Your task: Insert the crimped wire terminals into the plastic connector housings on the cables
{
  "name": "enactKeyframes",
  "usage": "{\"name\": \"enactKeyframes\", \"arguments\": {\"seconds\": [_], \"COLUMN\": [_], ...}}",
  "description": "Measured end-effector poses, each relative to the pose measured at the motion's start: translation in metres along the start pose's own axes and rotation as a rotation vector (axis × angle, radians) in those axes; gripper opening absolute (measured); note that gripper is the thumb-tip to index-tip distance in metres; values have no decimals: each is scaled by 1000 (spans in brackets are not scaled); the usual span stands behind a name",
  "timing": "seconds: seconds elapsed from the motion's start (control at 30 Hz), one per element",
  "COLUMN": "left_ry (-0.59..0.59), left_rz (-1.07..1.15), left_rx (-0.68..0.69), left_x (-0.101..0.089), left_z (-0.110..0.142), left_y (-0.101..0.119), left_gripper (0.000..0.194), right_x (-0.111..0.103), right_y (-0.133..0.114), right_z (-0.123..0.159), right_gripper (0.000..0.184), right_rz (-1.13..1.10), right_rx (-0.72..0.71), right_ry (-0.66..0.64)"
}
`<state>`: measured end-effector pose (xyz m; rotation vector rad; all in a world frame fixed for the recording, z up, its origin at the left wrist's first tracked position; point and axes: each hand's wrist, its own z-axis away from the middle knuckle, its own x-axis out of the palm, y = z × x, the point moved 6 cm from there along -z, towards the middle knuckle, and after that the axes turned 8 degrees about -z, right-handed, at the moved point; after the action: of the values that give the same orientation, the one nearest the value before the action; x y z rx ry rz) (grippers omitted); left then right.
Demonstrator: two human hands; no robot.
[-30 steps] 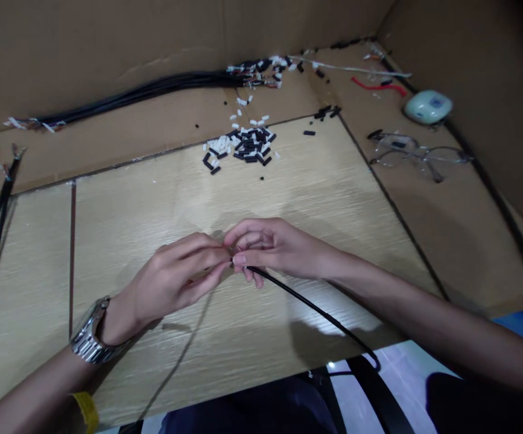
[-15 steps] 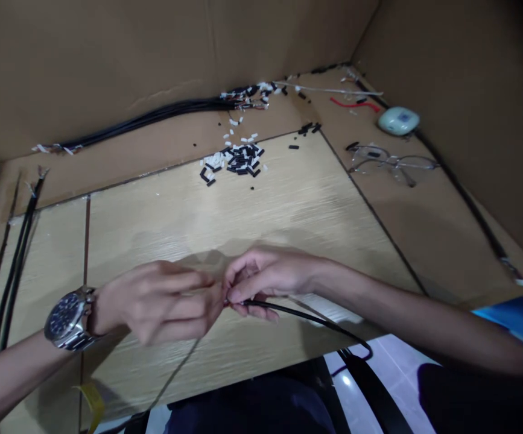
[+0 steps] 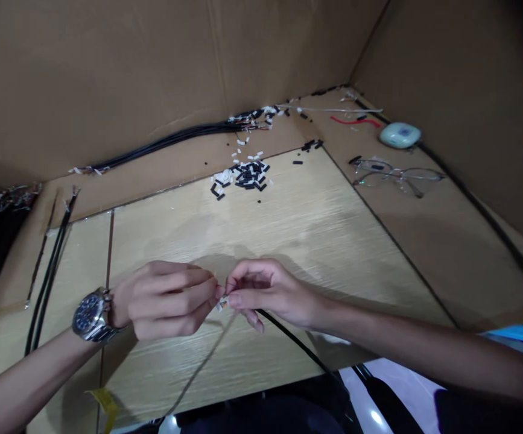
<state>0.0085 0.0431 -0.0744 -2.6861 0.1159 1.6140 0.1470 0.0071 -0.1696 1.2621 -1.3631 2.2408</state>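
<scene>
My right hand point(image 3: 272, 289) pinches a black cable point(image 3: 292, 340) near its stripped end, and the rest trails down over the table's front edge. White and orange wire ends point(image 3: 224, 303) stick out between thumb and fingertips. Close beside them is my left hand point(image 3: 173, 298), a metal watch point(image 3: 90, 316) on its wrist. Its fingers are closed together at the wire ends; whatever they pinch is hidden. Beyond both hands lies a pile of short black and white tube pieces point(image 3: 245, 173) on the wooden board point(image 3: 175, 229).
Bundled black cables point(image 3: 166, 141) lie along the cardboard back wall. More cables point(image 3: 53, 265) rest at the left. On the right are eyeglasses point(image 3: 401, 173), a pale green rounded case point(image 3: 400, 135) and a red wire point(image 3: 355, 121). Yellow tape point(image 3: 105, 407) sticks up at the front edge.
The view has shifted, so the scene sits lower and further right. The left fingers have drawn slightly back from the right hand, and white and orange wire ends now show between them.
</scene>
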Motion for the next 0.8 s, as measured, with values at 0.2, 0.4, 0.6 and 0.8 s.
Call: {"name": "enactKeyframes", "arguments": {"seconds": [0.2,0.4,0.6,0.8], "left_ry": [-36,-108,61,152], "left_rz": [46,987,1326,1349], "left_rx": [-354,-1045,-1244,-1272], "left_x": [16,65,81,90], "left_z": [-5,18,22,25], "left_y": [-10,6,18,14], "left_gripper": [13,25,32,37], "right_x": [-7,-10,-8,-6], "right_y": [-6,-17,-21,-17], "right_z": [2,8,10,9], "right_gripper": [20,13,5,7], "right_rz": [128,271,394,263], "right_rx": [-133,-257,-334,-324], "right_ry": [152,225,251,192]}}
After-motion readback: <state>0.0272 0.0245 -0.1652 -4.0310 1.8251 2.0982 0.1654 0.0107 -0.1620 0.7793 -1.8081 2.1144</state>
